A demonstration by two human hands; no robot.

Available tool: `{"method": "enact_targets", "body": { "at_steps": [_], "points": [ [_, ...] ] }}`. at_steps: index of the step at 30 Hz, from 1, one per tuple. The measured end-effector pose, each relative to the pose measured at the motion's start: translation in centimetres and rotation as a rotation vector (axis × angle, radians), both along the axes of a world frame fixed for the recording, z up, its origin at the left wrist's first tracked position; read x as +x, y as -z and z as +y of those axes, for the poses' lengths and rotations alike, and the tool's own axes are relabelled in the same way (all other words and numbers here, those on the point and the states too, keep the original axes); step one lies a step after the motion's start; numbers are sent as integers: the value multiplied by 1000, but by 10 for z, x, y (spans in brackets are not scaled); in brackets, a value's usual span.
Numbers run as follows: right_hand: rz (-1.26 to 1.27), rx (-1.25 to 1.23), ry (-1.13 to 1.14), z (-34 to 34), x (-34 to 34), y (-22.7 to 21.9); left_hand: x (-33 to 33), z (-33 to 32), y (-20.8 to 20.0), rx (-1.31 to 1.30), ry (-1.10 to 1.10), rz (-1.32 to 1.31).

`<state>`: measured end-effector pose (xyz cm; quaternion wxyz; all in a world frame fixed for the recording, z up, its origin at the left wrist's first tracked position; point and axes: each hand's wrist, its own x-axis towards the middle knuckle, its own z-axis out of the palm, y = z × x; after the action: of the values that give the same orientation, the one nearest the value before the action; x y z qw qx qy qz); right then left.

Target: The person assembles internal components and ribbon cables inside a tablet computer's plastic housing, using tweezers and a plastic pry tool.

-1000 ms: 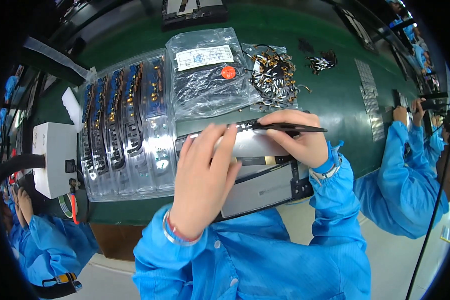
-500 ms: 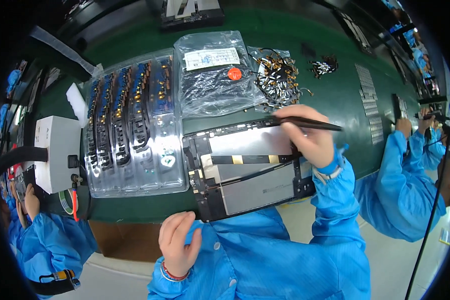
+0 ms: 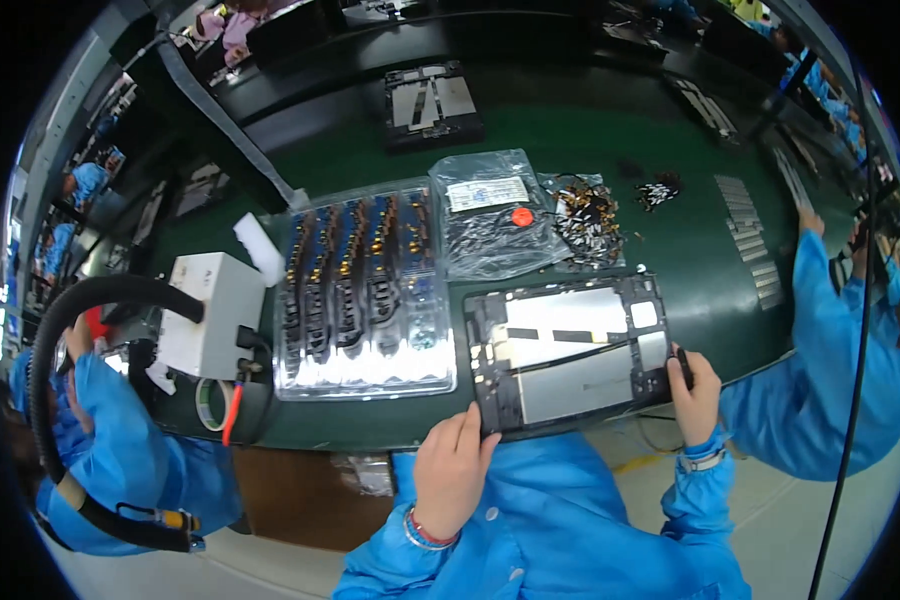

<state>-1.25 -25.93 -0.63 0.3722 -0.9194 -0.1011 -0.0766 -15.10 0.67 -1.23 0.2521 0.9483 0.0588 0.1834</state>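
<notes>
An opened tablet (image 3: 580, 394), its back off so that silver battery plates and a dark frame show, lies near the bench's front edge. My left hand (image 3: 453, 470) is closed on its near left corner, thumb and fingers at the edge. At the near right corner is my right hand (image 3: 695, 395), its fingers closed around dark tweezers (image 3: 683, 366) that are mostly hidden. That hand also rests against the tablet's edge.
Left of the tablet stands a clear tray (image 3: 440, 375) of flex-cable parts. Behind lie a plastic bag (image 3: 500, 240), a heap of small connectors (image 3: 587, 222) and another opened tablet (image 3: 432, 105). A white box (image 3: 210, 310) with a black hose stands at left. Co-workers sit both sides.
My right hand has come down from the tablet's far edge to its near right corner. My left hand has closed on the near left corner. The whole view has shifted.
</notes>
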Motion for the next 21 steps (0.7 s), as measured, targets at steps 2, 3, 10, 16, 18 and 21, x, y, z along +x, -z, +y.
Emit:
{"method": "enact_targets", "body": {
  "at_steps": [2,3,10,16,18,21],
  "points": [
    [4,38,-9,1,-4,4,5,3,0,13,-13,3],
    [-1,50,-13,-1,-4,9,7,4,-2,3,-22,1],
    [-217,-52,-4,11,-9,5,-8,19,-31,75,-90,13],
    [-277,265,-113,50,-24,-9,69,123,-72,319,-26,-138],
    [-303,297,-228,80,-29,-9,115,154,-67,400,31,-103],
    [-264,378,-348,112,-44,-17,160,180,-45,515,82,-49]
  ]
}}
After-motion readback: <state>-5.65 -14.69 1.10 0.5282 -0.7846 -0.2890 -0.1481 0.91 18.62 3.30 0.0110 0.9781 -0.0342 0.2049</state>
